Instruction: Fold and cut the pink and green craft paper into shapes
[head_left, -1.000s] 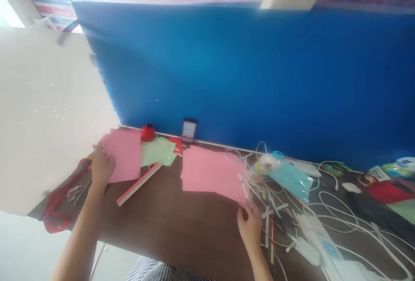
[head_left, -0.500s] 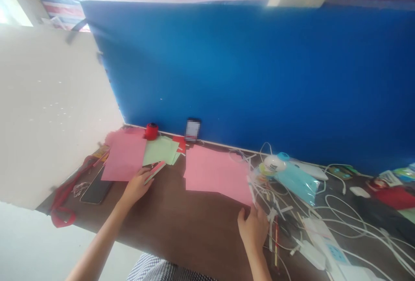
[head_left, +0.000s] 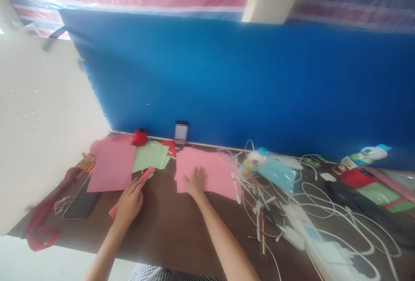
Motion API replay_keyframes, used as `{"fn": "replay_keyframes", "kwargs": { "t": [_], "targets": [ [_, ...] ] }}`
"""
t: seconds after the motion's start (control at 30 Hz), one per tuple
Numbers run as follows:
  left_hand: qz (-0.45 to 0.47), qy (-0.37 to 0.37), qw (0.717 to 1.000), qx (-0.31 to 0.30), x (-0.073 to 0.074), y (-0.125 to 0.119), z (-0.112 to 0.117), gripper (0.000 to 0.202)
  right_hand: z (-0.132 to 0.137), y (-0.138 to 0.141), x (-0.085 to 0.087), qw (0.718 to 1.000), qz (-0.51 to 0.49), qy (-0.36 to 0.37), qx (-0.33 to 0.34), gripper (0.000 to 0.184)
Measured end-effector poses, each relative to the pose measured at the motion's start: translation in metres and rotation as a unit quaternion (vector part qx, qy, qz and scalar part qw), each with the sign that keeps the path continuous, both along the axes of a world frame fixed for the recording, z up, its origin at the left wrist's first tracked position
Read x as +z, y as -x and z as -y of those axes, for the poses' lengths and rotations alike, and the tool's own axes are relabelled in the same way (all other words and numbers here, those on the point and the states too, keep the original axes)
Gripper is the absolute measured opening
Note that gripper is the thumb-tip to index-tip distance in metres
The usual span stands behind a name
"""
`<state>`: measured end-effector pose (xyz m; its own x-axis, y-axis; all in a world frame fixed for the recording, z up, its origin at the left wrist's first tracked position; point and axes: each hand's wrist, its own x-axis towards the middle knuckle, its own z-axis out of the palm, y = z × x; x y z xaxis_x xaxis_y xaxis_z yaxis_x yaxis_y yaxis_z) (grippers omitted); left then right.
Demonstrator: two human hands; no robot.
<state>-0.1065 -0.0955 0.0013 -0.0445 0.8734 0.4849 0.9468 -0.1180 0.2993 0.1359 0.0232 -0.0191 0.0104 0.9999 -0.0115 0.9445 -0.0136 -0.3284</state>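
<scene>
The right hand [head_left: 195,181] has left the near right corner of the centre pink sheet [head_left: 217,170], beside the cables [head_left: 311,199], and now lies on the sheet's near left part. Its grip is spread, palm down, fingers flat on the paper. The left hand [head_left: 129,203], which a second ago lay on the left pink sheet [head_left: 112,170], has crossed to the pink strip [head_left: 146,174] and closed its fingers around the strip's middle. The strip has come slightly nearer the desk's [head_left: 175,229] front edge. Judged from this, one hand now pins the sheet against the desk while the other controls the strip, so both items are under the hands at once. The strip lies on the desk between the two pink sheets, just near of the green sheets [head_left: 151,155]. Its long axis runs diagonally from near left to far right. The far end points toward the green sheets, and the near end shows below the palm. The centre sheet lies flat, its longer edges running left to right, roughly parallel to the desk's far edge.
</scene>
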Motion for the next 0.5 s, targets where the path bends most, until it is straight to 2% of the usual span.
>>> {"fn": "replay_keyframes", "kwargs": {
  "t": [0.13,0.27,0.37,0.5],
  "targets": [
    [0.027,0.013,0.998,-0.062,-0.003,-0.014,0.004,0.033,-0.001,-0.003,-0.009,1.0,-0.001,-0.001,0.009,0.066],
    [0.052,0.032,0.993,-0.098,-0.004,-0.034,-0.001,0.033,-0.001,-0.008,-0.005,1.0,-0.024,0.016,0.01,0.059],
    [0.07,0.076,0.987,-0.125,-0.008,-0.053,-0.008,0.039,-0.002,-0.012,0.002,0.992,-0.124,0.012,0.011,0.053],
    [0.073,0.113,0.979,-0.151,-0.014,-0.08,-0.021,0.042,-0.008,-0.028,0.019,0.962,-0.274,-0.005,-0.013,0.041]
  ]
}}
